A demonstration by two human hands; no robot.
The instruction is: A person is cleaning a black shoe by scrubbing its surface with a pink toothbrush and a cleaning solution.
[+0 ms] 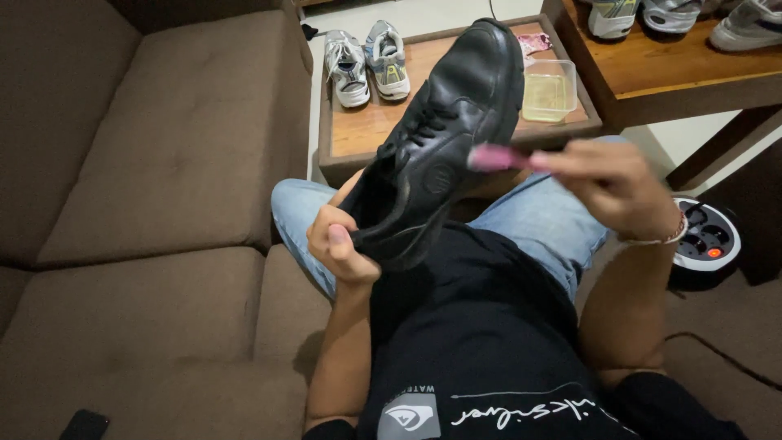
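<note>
black and shiny, the shoe [444, 138] was held up over the lap, tipped on its side so the brush [495, 158] could get at it. the left hand [338, 244] was shut tight on the heel end to keep it from wobbling. the right hand [615, 187] had its fingers pinched together on the pink brush, whose tip touched the shoe's side. behind, a low table [366, 130] held a pair of sneakers [366, 65] and a tub [549, 90].

One head-worn camera looks steeply down and forward from close range over the seated person's lap (sofa [163, 163] on its left, low wooden table [358, 130] ahead)
</note>
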